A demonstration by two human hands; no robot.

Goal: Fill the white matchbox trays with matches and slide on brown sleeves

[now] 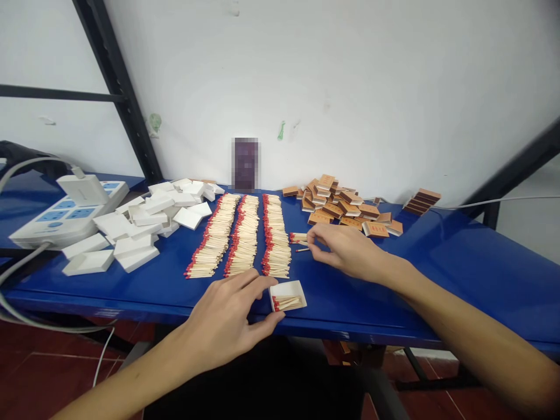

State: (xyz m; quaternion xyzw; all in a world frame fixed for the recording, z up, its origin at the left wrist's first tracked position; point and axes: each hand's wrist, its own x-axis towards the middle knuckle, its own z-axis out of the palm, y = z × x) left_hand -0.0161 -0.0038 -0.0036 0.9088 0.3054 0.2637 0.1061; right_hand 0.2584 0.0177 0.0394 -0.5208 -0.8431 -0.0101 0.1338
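Observation:
Near the table's front edge, my left hand [231, 312] grips a small white matchbox tray [289, 289] between thumb and fingers. Several red-tipped matches [287, 304] lie inside, along the tray's near side. My right hand [350, 251] is closed in a pinch at the ends of a small bunch of matches [298, 238], heads pointing left. A single match [301, 250] sticks out just below the bunch, by the thumb; I cannot tell whether it is held. Three long rows of matches, the left [214, 236], middle [245, 233] and right one [275, 236], run away from me.
White empty trays [149, 216] are heaped at the left beside a power strip [70, 210] with a plugged-in charger [83, 189]. Brown matchbox sleeves [336, 204] form a pile behind my right hand, with a stack of sleeves [422, 201] farther right. A blurred dark rectangle [245, 163] stands by the wall.

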